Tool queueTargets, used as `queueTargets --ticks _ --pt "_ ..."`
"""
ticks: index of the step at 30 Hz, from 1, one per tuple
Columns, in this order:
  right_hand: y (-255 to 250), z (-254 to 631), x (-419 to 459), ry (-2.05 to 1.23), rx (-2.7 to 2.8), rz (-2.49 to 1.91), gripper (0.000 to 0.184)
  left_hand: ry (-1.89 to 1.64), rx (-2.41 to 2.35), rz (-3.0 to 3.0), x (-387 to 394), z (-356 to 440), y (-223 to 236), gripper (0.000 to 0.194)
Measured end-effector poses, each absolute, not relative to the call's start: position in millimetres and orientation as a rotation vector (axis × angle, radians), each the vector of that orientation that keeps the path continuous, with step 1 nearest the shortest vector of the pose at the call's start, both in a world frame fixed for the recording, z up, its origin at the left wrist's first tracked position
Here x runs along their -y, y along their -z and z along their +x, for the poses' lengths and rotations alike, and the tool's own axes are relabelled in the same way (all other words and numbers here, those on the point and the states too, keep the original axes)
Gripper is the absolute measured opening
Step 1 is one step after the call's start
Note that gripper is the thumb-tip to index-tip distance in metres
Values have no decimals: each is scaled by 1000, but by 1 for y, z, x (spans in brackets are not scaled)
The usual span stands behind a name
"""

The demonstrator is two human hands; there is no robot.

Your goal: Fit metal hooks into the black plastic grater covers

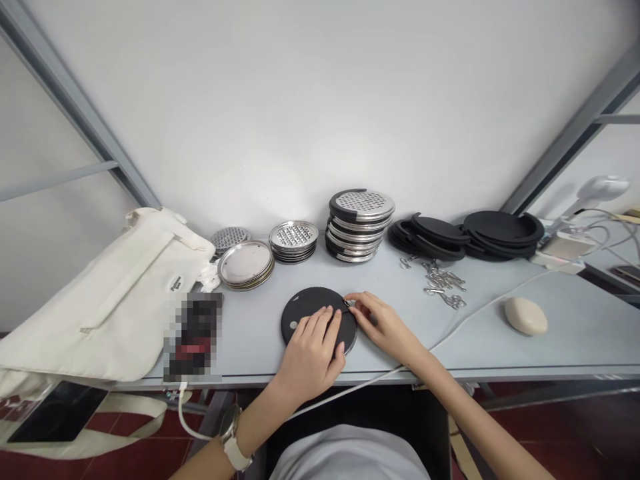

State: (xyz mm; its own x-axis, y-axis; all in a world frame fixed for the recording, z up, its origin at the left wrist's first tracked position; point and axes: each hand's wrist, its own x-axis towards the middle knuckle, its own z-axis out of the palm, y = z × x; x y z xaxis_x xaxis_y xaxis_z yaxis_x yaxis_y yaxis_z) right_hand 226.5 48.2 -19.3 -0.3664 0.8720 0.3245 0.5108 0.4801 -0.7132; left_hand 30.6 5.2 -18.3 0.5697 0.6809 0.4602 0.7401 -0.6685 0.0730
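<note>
A round black disc [306, 308] lies flat on the grey table near its front edge. My left hand [311, 353] rests on top of the disc with its fingers stretched out flat, pressing it down. My right hand [383, 323] is at the disc's right rim, its fingertips pinched on a small metal piece [349, 304] at the edge of the disc. A watch sits on my left wrist.
Behind the disc stand stacks of perforated metal plates [361, 223], [293, 240], plain metal lids [246, 264] and black rings [501, 232]. Loose metal hooks [443, 283] lie at right, with a beige oval object [525, 316] and a white cable. A cream bag [115, 297] fills the left.
</note>
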Motion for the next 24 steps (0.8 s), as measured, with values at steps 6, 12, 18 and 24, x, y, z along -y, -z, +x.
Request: queueTargets --ticks 6,12,18,24 --pt "20 227 -48 -673 2025 -1156 24 677 1212 -2672 -5 31 17 49" --pt "19 226 -48 -660 2036 -1166 24 677 1207 -2671 -5 31 18 49" --pt "19 226 -48 -641 2039 -1151 25 693 1226 -2676 -3 31 16 49" --pt "19 226 -48 -645 2033 -1151 25 755 1238 -2684 -6 32 19 48"
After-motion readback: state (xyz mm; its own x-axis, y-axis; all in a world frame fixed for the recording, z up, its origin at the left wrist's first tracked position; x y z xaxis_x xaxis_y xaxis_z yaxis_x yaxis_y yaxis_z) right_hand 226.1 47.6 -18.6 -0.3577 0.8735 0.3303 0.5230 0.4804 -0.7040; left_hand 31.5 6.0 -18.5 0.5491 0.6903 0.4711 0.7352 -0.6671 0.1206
